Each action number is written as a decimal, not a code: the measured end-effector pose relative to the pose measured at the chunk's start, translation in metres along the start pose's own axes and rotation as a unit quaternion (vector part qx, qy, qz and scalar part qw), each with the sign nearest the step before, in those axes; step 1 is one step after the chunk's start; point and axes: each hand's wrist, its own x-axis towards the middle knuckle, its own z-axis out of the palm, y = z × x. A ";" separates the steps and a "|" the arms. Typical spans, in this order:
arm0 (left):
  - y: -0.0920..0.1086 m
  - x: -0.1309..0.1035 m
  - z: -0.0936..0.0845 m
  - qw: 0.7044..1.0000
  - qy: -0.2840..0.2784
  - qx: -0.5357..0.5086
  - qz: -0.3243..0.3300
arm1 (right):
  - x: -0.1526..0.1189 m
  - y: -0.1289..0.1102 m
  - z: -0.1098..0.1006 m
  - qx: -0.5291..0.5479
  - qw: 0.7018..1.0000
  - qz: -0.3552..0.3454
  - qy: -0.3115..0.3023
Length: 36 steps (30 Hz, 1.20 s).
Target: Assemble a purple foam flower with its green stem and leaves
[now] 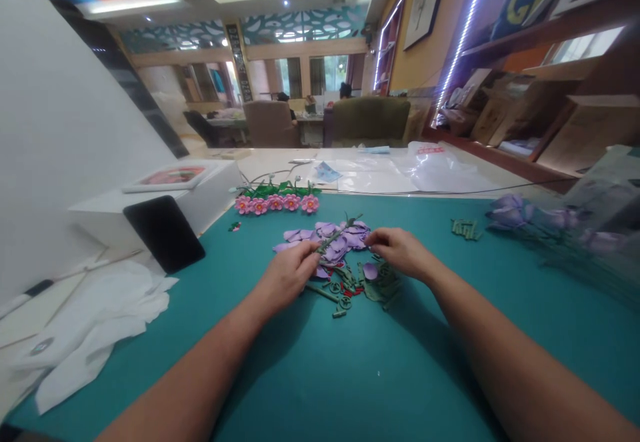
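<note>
My left hand (290,270) is closed on a green stem piece (336,234) that slants up to the right over a heap of purple petals (334,247). At the right edge of the heap, my right hand (400,250) has its thumb and fingers pinched together beside the petals; whatever is between them is too small to make out. Below both hands lie loose green pieces (383,289), small red pieces (353,291) and a single purple petal (370,271) on the green mat (320,375).
Pink flowers (276,203) lie in a row behind the heap. A black tablet (164,234) leans on a white box (215,185) at left, near white wrapping (110,322). Small green pieces (465,229) and purple flowers (510,211) are at right. Two people sit far behind.
</note>
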 end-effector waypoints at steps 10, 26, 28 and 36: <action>0.000 -0.001 0.000 0.999 0.002 0.040 0.006 | -0.004 -0.003 0.008 -0.208 0.974 0.011 -0.089; -0.002 0.000 0.002 0.999 -0.001 0.052 0.015 | -0.004 -0.005 0.014 -0.196 0.975 0.031 -0.099; -0.003 0.001 0.002 0.998 -0.001 0.056 0.014 | -0.005 -0.006 0.015 -0.200 0.974 0.031 -0.098; -0.004 0.001 0.004 0.997 0.004 0.066 0.029 | -0.003 -0.007 0.019 -0.210 0.976 0.031 -0.052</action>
